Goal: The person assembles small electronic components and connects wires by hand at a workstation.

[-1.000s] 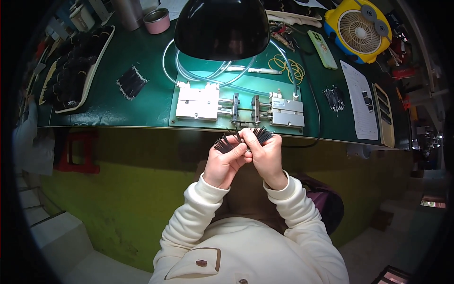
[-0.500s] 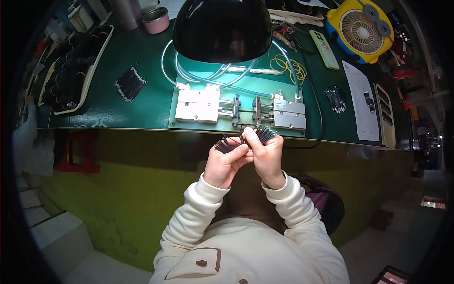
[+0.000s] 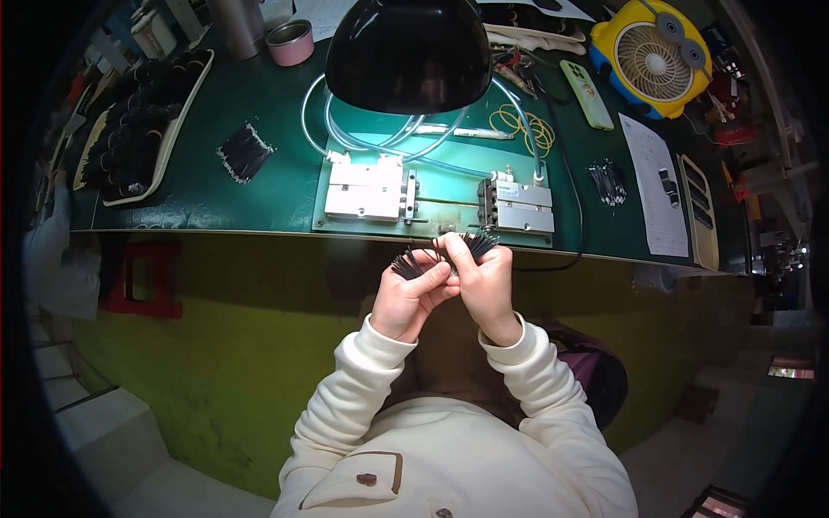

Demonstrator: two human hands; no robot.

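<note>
Both my hands meet just off the front edge of the green table (image 3: 259, 207). Closed fingers of my left hand (image 3: 402, 300) hold a bundle of short black wires (image 3: 405, 264) that fan out to its left. My right hand (image 3: 488, 292) grips a second fan of black wires (image 3: 480, 244), its thumb and fingertips close to the left thumb. Pale wire ends show between the hands. Directly beyond them is an air-driven fixture, a left silver cylinder block (image 3: 364, 190) and a right one (image 3: 525, 207) on a green plate, their dark jaws drawn apart.
A black lamp shade (image 3: 409, 56) hangs above the fixture, with clear air hoses (image 3: 315, 112) behind. Loose wire piles (image 3: 244, 154) lie left and right. A tray of black bundles (image 3: 177, 121), yellow fan (image 3: 652, 62), phone (image 3: 587, 95) and paper sheet (image 3: 654, 186) surround them.
The fixture's two dark jaws have pulled back from the middle toward their blocks. My hands stay nearly in place, now slightly apart from the fixture, still holding the wires.
</note>
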